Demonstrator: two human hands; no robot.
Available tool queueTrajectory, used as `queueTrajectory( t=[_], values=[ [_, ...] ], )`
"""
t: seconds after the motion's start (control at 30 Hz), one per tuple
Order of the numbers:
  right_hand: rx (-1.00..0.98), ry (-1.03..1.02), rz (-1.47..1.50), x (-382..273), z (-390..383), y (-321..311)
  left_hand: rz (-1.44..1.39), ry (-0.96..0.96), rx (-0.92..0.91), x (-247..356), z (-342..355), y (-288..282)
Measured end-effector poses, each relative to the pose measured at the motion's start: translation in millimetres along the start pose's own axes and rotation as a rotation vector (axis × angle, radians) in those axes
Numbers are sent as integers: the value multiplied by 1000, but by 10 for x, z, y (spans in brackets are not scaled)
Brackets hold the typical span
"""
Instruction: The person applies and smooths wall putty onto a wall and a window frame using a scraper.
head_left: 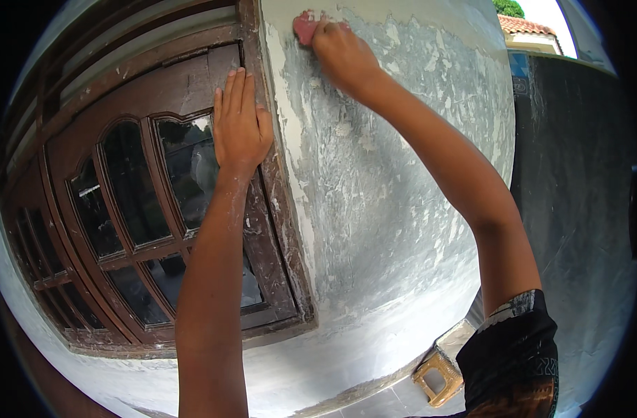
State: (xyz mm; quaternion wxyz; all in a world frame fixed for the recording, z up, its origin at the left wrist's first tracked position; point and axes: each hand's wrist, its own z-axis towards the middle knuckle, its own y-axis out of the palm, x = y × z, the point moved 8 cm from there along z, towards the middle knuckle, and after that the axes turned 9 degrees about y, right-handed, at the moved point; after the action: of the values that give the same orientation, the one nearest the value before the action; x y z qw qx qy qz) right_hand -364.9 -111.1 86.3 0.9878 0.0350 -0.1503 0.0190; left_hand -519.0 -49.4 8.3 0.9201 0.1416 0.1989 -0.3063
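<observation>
My right hand (343, 56) is up near the top of the wall (402, 188), its fingers closed round a small pink-red flat piece (306, 28) with pale smears on it. Whether this piece is a scraper or a pad I cannot make out. It lies against the wall just right of the window frame (250, 21). Patchy grey and flaking off-white coating covers the wall, with a smoother cream band at the top. My left hand (242, 129) rests flat with fingers stretched upward on the brown wooden window (186, 83), close to its right edge.
Dark glass panes (130, 181) fill the window, and pale spatters mark its wood. At the lower right, a yellowish-brown stool (438, 376) stands on grey floor tiles (388, 404) by the wall. A dark panel (576, 174) rises to the right, with a tiled roof (527, 26) beyond.
</observation>
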Motion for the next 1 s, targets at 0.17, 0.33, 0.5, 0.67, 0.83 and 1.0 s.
queueTrajectory(
  t=[0.17, 0.33, 0.5, 0.67, 0.83, 1.0],
  values=[
    [-27, -21, 244, -541, -320, -163, 24, -22, -9, -74, -81, -59],
    [195, 127, 228, 150, 392, -266, 1, -3, -5, 6, 5, 22],
    [-12, 3, 145, -313, -254, 75, 4, -16, -9, -63, -71, -9],
    [54, 45, 267, -349, -83, -160, 14, -21, 4, -52, -61, -67],
    [7, 132, 44, 239, 358, 75, -15, 3, 22, 10, 10, 16],
    [-149, -32, 170, -653, -424, 79, -1, -21, 8, -63, -79, -66]
  ],
)
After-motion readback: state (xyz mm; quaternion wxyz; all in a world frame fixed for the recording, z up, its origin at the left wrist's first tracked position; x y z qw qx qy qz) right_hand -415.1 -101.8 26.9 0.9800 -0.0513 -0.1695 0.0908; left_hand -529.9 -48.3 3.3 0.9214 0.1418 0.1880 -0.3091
